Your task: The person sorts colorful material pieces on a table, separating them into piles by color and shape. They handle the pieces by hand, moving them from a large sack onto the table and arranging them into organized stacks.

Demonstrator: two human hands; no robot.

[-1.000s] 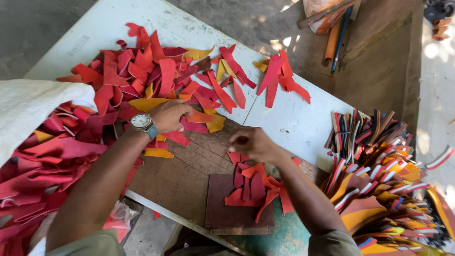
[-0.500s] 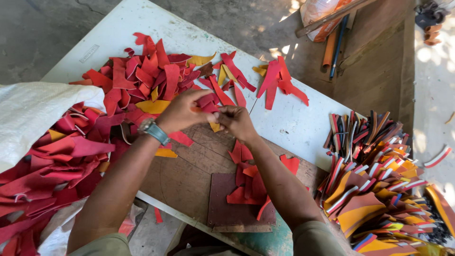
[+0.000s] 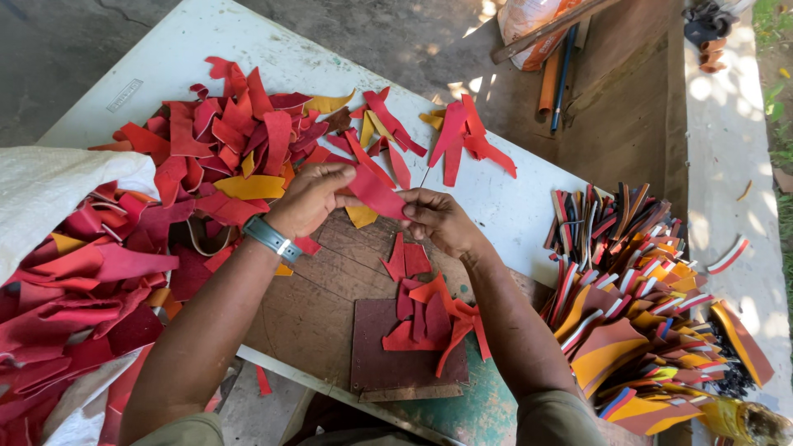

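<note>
Where the white sack [image 3: 49, 186] lies open at the left edge of the table [image 3: 529, 206], a deep heap of red scraps [image 3: 74, 289] spills out of it, with a few yellow pieces mixed in. Just beside that, toward the far left corner, a wider pile of red and yellow cut-offs [image 3: 239, 140] spreads over the white tabletop. The left hand [image 3: 310, 198], a watch [image 3: 271, 237] on its wrist, has its fingers curled and pinches the left end of a red strip [image 3: 376, 192]; the right hand [image 3: 438, 219] pinches the other end between thumb and fingers, so the strip is held flat between both hands, just above the wooden board [image 3: 330, 281] near the middle of the table. Under the strip a yellow scrap [image 3: 361, 215] shows at the board's far edge. Near the table's front edge a dark brown square [image 3: 376, 363] lies on the board, and a small stack of red pieces [image 3: 425, 310] rests partly on it, below the right forearm. Beyond the hands, a few long red and yellow strips [image 3: 462, 140] lie apart on the white top. At the right edge a thick heap of layered strips [image 3: 636, 306] in orange, red, white and brown is stacked, touching the table's side.
</note>
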